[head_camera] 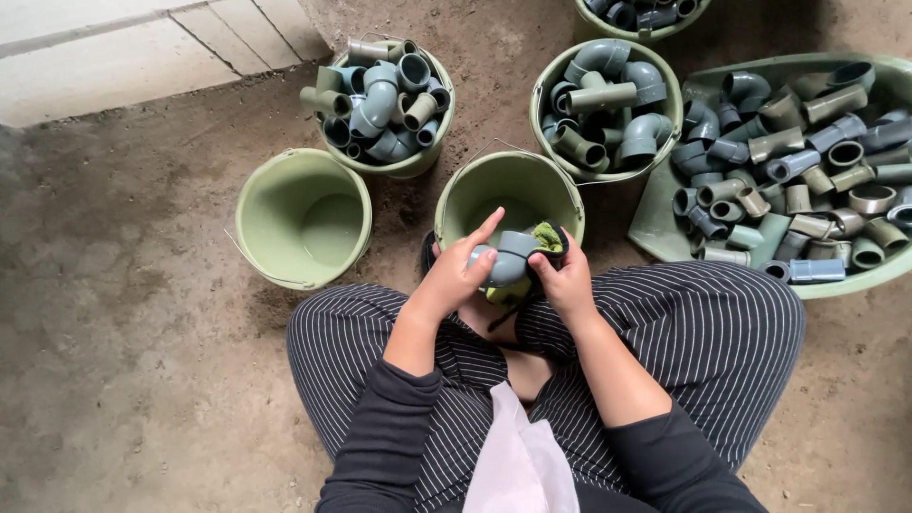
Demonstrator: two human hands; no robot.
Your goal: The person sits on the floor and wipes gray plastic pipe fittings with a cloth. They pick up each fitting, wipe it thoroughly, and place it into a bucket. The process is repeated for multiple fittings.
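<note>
Grip: my left hand (454, 273) wraps the grey pipe elbow (508, 258) from the side, fingers curled on its body, index finger raised and straight, not touching.
Right hand (567, 278): fingers pinch a green scrub pad (547, 236) at the elbow's open mouth.
Location: elbow sits between both hands, above my knees, just over the near rim of the middle bucket (509, 186), which looks almost bare inside.
Technique note: I judge the pad works best if I steady the elbow with the left and turn the pad around the socket lip, keeping pressure even.
Edges: bucket rim lies directly under the hands; I keep knuckles above it.
Open room: bare dirt floor to my left beyond the left green bucket (302, 218); the right is crowded by the full bucket (608, 109) and the basin of fittings (788, 161).
</note>
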